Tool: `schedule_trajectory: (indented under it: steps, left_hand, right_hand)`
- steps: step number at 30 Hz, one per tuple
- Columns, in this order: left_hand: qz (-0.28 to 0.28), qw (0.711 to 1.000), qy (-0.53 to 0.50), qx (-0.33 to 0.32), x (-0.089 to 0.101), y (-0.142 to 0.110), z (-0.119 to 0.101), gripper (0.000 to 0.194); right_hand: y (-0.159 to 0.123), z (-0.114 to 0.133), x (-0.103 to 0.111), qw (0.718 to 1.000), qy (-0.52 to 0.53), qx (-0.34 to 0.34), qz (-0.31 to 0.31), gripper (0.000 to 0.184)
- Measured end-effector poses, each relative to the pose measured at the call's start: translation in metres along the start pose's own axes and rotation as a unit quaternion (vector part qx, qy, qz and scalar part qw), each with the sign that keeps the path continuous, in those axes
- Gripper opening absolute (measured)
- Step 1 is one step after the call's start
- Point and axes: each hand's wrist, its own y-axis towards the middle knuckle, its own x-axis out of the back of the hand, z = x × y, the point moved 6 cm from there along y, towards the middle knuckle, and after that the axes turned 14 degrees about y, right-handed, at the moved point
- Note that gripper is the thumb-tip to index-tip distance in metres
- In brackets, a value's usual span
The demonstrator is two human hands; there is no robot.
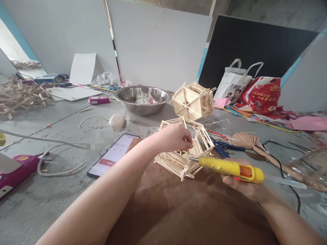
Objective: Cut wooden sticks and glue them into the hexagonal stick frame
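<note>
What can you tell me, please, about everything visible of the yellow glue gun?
The yellow glue gun has a smooth, plastic-looking body with an orange, see-through-looking part near its rear and a small red glow below. A greyish, metal-looking nozzle forms its front. Behind it extends a translucent rod, probably a glue stick. The right hand grips it, nearly level, nozzle toward the wooden stick frame; whether they touch is unclear. The hand hides its handle.
</note>
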Motion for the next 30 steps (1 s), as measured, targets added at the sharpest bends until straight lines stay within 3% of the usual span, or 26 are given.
schedule_trajectory:
  steps: [21, 30]
  left_hand:
    - [0.019, 0.999, -0.024, 0.010, -0.003, 0.000, 0.001, 0.013]
    - [0.014, 1.000, -0.027, 0.004, -0.002, 0.000, 0.001, 0.013]
  right_hand:
    - [-0.001, 0.000, 0.000, 1.000, 0.010, -0.004, 0.008, 0.029]
    - [-0.003, 0.012, -0.007, 0.988, -0.113, 0.103, 0.025, 0.026]
